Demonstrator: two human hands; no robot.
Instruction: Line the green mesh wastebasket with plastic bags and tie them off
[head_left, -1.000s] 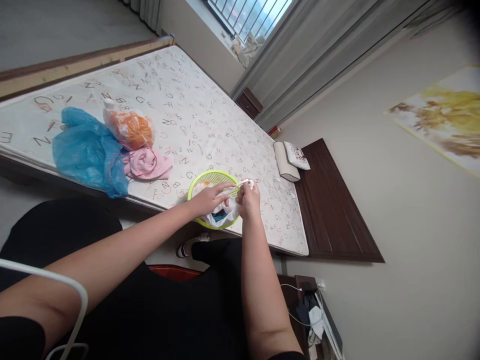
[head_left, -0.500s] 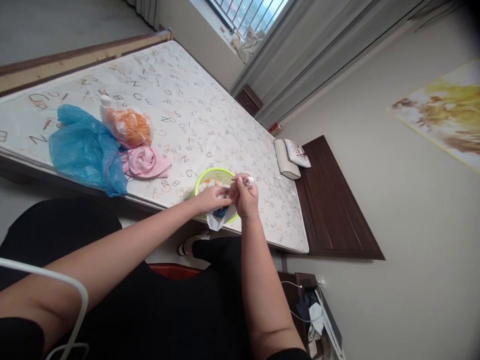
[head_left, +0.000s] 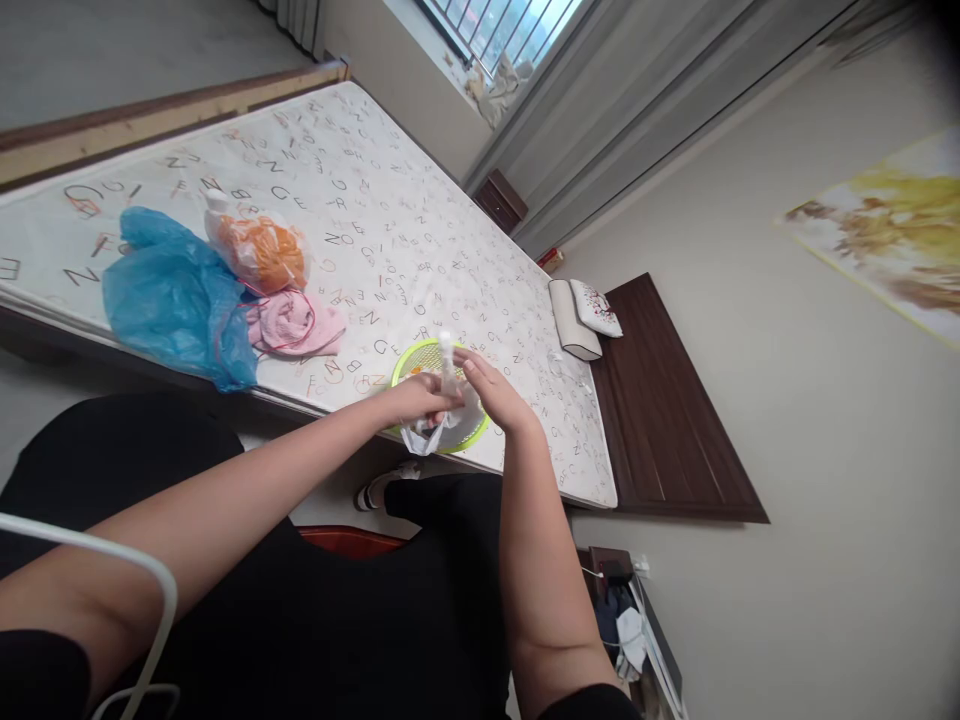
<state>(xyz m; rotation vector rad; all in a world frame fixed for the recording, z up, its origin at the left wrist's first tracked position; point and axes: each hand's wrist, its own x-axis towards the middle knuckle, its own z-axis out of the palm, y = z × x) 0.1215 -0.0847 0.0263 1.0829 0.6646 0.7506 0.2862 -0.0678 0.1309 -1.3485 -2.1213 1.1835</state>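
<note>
My left hand (head_left: 420, 398) pinches a white plastic bag (head_left: 448, 368) whose twisted end sticks up past the fingers. Below that hand, a loose part of the bag hangs down. My right hand (head_left: 499, 393) is beside the bag's end, fingers stretched out and apart from the palm; whether the fingertips touch the bag is hard to tell. Both hands are over a yellow-green mesh basket (head_left: 403, 364) at the mattress's near edge. Some orange and white stuff shows inside it, partly hidden by the hands.
On the letter-print mattress (head_left: 390, 230) lie a blue plastic bag (head_left: 176, 300), a clear bag with orange contents (head_left: 266, 250) and a folded pink cloth (head_left: 296, 322). Pillows (head_left: 574, 318) rest by the dark headboard (head_left: 667, 420). A white cable (head_left: 97, 545) crosses the lower left.
My right hand has opened and shifted slightly right, off the bag's twisted end. That end now stands upright above my left hand, which still grips the bag.
</note>
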